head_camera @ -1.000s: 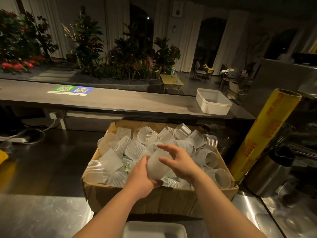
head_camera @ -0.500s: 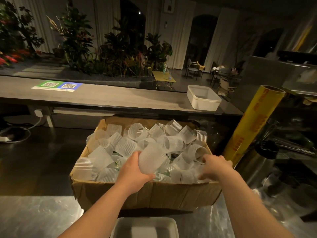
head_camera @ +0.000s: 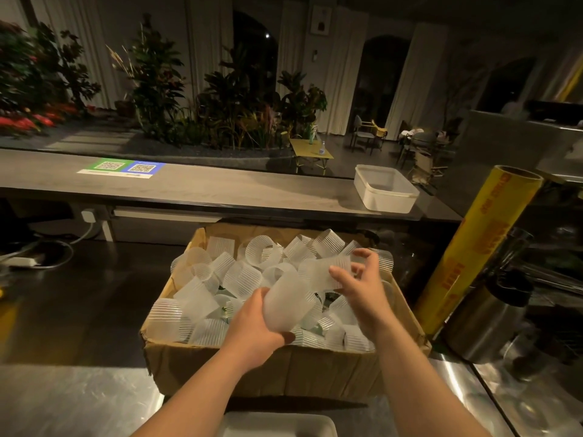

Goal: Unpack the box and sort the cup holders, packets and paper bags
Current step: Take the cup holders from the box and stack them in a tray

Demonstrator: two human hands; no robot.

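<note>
The cardboard box sits on the steel bench, heaped to the brim with ribbed, see-through cup holders. No packets or paper bags show, so they are probably buried underneath. Both hands are over the box's near half. The left hand has its grip curled round the lower end of what looks like a nested stack of holders. The right hand pinches a loose cup holder between thumb and fingertips, touching the stack's top end, apparently to slide it on. The holders look thin and springy, so a hard squeeze could buckle the loose one and keep it from nesting. If it goes on crooked, the stack could bend and shed pieces back into the heap. The pile stands above the box walls, and a stray elbow could push holders over the edge onto the bench or against the yellow roll leaning just to the right. A white tray waits at the near edge.
</note>
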